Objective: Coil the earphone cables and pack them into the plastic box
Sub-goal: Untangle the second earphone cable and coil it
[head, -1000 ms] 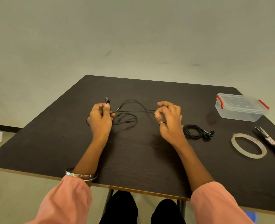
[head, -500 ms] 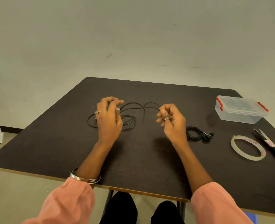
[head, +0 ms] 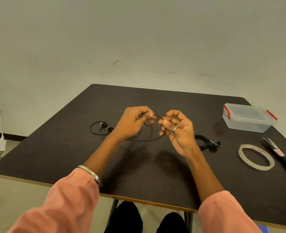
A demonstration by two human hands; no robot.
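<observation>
A loose black earphone cable (head: 144, 140) trails over the dark table (head: 155, 174), its earbuds (head: 105, 127) lying to the left. My left hand (head: 133, 123) and my right hand (head: 177, 130) are raised above the table close together, each pinching the same short stretch of that cable between thumb and fingers. A second black earphone (head: 206, 142) lies coiled on the table just right of my right hand. The clear plastic box (head: 248, 117) with red clips stands at the far right, its lid on.
A roll of clear tape (head: 256, 156) lies right of the coiled earphone. Black scissors (head: 283, 158) lie along the table's right edge. A white charger and cords (head: 0, 143) hang by the wall at far left. My knees show under the near edge.
Both hands have lifted off the table and come together, now pinching the cable between them. The cable's loops have been drawn in, leaving the earbuds to the left.
</observation>
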